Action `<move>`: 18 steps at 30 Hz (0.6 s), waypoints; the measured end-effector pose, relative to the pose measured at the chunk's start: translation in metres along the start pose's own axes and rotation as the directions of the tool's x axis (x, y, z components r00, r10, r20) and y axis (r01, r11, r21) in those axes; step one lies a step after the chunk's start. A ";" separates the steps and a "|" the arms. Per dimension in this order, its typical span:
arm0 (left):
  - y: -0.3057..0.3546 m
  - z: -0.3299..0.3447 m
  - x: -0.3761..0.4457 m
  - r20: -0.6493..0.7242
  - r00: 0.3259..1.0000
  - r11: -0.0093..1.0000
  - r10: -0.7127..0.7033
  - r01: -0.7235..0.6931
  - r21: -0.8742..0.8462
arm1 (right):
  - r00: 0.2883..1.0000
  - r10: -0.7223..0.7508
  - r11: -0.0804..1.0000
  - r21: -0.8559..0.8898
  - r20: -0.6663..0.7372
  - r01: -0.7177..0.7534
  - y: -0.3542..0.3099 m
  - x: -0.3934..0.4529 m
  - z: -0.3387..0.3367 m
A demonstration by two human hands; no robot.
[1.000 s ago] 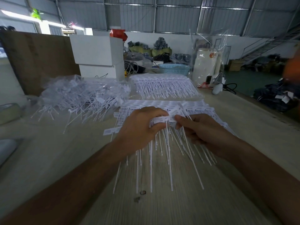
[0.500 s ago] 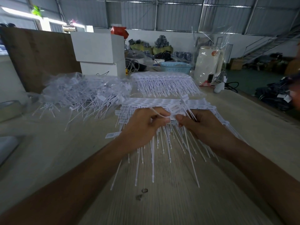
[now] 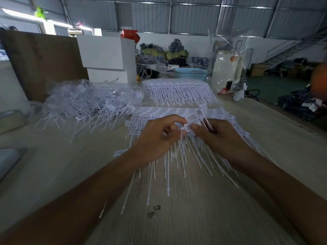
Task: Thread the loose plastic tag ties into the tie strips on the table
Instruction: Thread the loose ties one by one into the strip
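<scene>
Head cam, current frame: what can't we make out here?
- Tie tip entering the tag: hidden by the fingertips of the left hand and right hand.
- Print on the tie strips: too small and blurred.
- Loose tie pile: a tangle under clear plastic, so no count.
- Orange shape at the right edge: cut off and blurred.

White ties (image 3: 178, 93) and strips (image 3: 169, 112) lie on a pale wood-grain table (image 3: 177, 218), beside a clear-wrapped whitish pile (image 3: 85, 101), a white box (image 3: 104, 53), a light-blue perforated basket (image 3: 191, 74) and a brown board (image 3: 42, 57).
</scene>
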State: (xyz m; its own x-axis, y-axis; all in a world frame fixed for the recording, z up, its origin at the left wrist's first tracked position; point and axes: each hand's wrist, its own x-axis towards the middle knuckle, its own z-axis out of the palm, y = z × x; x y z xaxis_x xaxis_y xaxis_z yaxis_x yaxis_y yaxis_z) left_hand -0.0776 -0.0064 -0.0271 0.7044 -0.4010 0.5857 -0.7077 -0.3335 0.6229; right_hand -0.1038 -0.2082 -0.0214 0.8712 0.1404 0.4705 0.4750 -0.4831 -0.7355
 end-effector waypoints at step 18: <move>-0.011 0.000 0.002 -0.132 0.988 0.996 0.084 -0.084 0.002 | 0.978 0.047 0.989 -0.150 0.206 -0.016 -0.010 -0.002 -0.004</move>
State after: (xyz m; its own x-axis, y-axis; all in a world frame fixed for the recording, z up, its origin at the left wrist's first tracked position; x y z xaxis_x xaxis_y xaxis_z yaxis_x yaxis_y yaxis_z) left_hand -0.0683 -0.0041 -0.0326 0.6437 -0.3110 0.6993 -0.7646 -0.3004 0.5702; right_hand -0.1109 -0.2073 -0.0131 0.8994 0.2922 0.3251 0.4371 -0.6095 -0.6614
